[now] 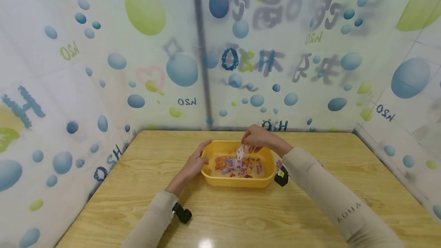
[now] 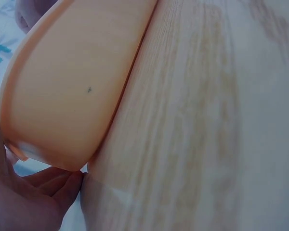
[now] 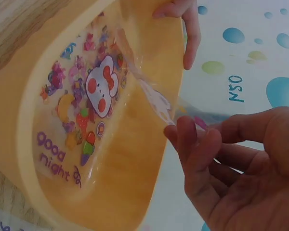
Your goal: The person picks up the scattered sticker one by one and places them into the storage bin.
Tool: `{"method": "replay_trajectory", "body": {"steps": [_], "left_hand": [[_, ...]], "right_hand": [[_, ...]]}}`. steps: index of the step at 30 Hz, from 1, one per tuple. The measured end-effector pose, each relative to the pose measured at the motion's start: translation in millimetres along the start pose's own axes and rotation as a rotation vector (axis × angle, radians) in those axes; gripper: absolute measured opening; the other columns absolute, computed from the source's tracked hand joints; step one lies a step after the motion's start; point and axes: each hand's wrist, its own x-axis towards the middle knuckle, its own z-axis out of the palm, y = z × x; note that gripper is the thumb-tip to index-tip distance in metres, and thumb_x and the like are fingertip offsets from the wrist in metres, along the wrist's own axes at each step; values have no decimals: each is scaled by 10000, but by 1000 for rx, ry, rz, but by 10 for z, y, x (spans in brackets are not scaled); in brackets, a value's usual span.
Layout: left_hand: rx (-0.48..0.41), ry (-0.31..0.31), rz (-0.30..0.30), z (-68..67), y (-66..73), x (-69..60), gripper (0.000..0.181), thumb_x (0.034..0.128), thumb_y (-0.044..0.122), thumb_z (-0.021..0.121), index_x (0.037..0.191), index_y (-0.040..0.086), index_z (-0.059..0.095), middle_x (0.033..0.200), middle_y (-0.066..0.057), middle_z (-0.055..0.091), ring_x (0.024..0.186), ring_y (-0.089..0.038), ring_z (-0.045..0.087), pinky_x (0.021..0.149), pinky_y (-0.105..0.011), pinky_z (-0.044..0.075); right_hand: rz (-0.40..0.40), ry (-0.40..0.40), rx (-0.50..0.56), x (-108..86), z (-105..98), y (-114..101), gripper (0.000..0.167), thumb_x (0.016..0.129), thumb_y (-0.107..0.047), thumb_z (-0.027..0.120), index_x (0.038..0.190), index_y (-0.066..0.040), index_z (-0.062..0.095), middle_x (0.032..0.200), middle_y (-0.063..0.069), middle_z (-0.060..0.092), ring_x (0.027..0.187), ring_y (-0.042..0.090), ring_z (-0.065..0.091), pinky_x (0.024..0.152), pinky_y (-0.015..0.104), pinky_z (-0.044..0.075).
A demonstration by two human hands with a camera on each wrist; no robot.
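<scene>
A yellow plastic basin (image 1: pixel 237 182) stands on the wooden table, its bottom covered with colourful cartoon stickers or prints. Among them are a white animal face (image 3: pixel 102 86) with red cheeks and purple "good night" lettering (image 3: pixel 55 154). My left hand (image 1: pixel 194 162) grips the basin's left end, thumb at the rim and fingers round the outside. Over the back right rim, my right hand (image 1: pixel 260 137) pinches a thin, see-through sticker-like piece (image 3: pixel 156 102) with white on it. It hangs down into the basin; whether its lower end touches the bottom cannot be told.
The wood-grain table (image 1: pixel 144 186) ends at a wall (image 1: pixel 293 68) printed with blue and green dots. A small clear piece with purple print (image 1: pixel 278 164) lies right of the basin, partly hidden by the right wrist's black camera (image 1: pixel 281 177).
</scene>
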Motion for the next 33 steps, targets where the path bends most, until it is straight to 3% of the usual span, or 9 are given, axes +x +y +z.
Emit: {"method": "replay_trajectory", "body": {"steps": [5,11,15,22,28,33], "left_hand": [[10,-6,12,-7,-3,12,784,857,20,491,1608,207,367,1687,-124,329,1507,-357,372,1115,-503,380],[-6,0,-2,-25,26,-17,778,863,13,495,1608,203,373,1683,-148,332,1507,-357,371,1112,-489,377],[-1,3,-1,-14,-24,11,782,863,17,494,1605,230,374,1687,-150,321,1509,-358,372,1092,-474,395],[14,4,1,-5,-15,30,777,866,33,504,1607,230,375,1680,-115,348,1479,-346,416,1055,-461,413],[21,7,2,-7,-8,19,778,859,24,504,1602,226,384,1686,-124,334,1526,-368,350,1115,-512,384],[25,5,6,3,-22,25,775,858,23,504,1598,220,389,1678,-136,347,1513,-380,369,1108,-518,397]], "right_hand": [[65,-37,11,31,-33,-5,315,992,-3,544,1255,74,699,955,195,749,604,126,668,722,331,619],[127,-62,-8,96,-44,47,270,968,27,574,1196,68,713,1024,242,741,623,147,734,780,381,618],[146,-78,-53,112,-40,75,199,951,-6,627,1088,67,751,858,156,751,621,156,726,707,331,621],[148,-97,-84,140,-23,140,135,915,6,640,856,63,747,633,55,587,535,136,557,652,306,598],[230,-70,-85,195,2,163,39,894,2,700,865,27,707,746,122,707,599,186,712,757,380,625],[276,-56,-129,240,22,174,57,895,-22,722,891,33,705,774,150,733,616,202,740,661,330,618]]}}
